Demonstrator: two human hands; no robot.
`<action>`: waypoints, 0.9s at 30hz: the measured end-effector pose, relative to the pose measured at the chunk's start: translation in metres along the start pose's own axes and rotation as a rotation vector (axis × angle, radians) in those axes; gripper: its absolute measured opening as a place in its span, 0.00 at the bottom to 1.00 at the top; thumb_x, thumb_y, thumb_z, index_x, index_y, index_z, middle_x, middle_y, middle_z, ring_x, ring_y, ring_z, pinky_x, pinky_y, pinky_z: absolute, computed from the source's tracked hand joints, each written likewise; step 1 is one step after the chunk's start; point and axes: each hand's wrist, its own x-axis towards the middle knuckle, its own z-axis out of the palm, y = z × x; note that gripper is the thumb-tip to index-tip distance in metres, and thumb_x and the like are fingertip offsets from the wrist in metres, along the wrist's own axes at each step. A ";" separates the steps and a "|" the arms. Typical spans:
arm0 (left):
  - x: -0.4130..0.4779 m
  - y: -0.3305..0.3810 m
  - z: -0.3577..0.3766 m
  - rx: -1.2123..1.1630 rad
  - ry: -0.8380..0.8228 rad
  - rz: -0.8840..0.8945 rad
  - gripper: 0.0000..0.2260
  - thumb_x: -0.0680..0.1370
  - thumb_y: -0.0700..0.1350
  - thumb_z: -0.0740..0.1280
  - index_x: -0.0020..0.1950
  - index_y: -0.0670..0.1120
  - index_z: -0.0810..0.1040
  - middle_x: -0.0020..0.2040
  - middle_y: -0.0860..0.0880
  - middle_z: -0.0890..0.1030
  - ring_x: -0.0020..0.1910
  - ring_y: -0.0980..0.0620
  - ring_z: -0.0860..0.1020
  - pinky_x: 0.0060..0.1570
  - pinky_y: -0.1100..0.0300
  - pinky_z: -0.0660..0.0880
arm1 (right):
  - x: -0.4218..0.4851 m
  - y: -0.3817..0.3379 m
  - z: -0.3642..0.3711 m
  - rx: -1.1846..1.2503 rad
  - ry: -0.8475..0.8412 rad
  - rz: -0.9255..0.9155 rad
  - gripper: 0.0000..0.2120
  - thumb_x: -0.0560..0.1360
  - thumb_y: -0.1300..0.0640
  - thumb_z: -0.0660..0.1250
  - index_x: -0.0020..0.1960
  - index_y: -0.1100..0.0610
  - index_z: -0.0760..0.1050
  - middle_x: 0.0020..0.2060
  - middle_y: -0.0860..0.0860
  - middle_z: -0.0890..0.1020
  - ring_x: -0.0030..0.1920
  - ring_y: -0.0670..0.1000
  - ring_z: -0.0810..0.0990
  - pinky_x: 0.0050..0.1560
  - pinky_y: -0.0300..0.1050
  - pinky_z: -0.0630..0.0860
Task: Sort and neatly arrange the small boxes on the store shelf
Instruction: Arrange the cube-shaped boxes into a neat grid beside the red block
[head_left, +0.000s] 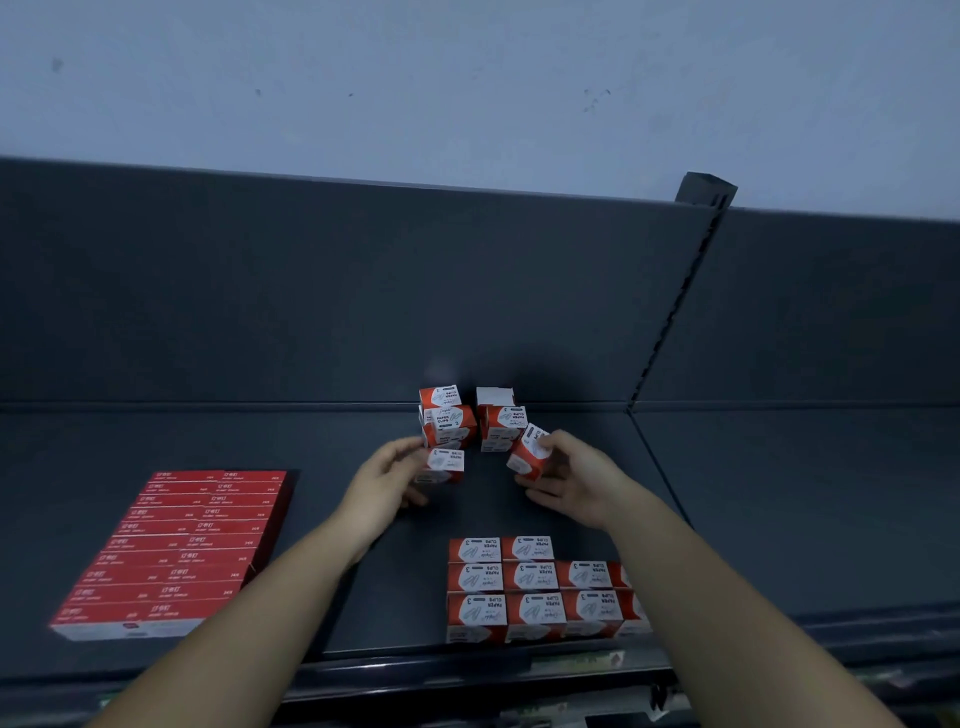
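My left hand (387, 480) holds one paper-clip box (447, 465) by its left side, thumb and fingers curled round it; I cannot tell whether the box is lifted or sits on the shelf (363, 571). My right hand (566, 478) pinches a second box (530, 452), tilted, with its upper end leaning to the right, thumb on top and fingers underneath.

Both boxes are just near of the loose pile (457, 418) at the far middle of the shelf, against the back panel (311, 291). That pile stands as two small uneven stacks side by side, and the tilted box touches or almost touches the right one. The tidy block of paper-clip boxes (530, 587) lies at the near edge, below my right forearm and well apart from what I hold; its labels face up in straight rows. To the far left a flat block of red staple boxes (176, 551) lies in two columns.

Both arms reach forward from the near edge, bare to the elbow. The wrists angle in toward each other, the hands level and apart, with dark shelf between them.
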 end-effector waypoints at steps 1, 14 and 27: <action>0.000 0.003 0.001 -0.018 -0.015 -0.011 0.08 0.81 0.50 0.63 0.58 0.53 0.79 0.49 0.49 0.84 0.35 0.52 0.78 0.41 0.59 0.73 | -0.003 -0.001 -0.002 -0.013 -0.019 -0.008 0.14 0.77 0.57 0.67 0.61 0.58 0.74 0.54 0.59 0.84 0.54 0.58 0.84 0.55 0.53 0.78; -0.011 0.042 0.041 -0.041 0.009 -0.166 0.24 0.79 0.61 0.62 0.47 0.40 0.80 0.28 0.47 0.78 0.28 0.50 0.78 0.34 0.57 0.76 | -0.040 -0.012 0.002 -0.382 -0.139 -0.280 0.11 0.75 0.57 0.72 0.57 0.51 0.80 0.52 0.52 0.85 0.53 0.52 0.83 0.44 0.43 0.78; -0.026 0.049 0.054 -0.027 -0.016 -0.063 0.22 0.79 0.60 0.62 0.37 0.43 0.77 0.26 0.46 0.75 0.29 0.50 0.77 0.29 0.64 0.76 | -0.055 -0.016 -0.013 -0.098 -0.163 -0.292 0.15 0.83 0.52 0.59 0.58 0.58 0.82 0.52 0.56 0.85 0.55 0.53 0.83 0.50 0.46 0.81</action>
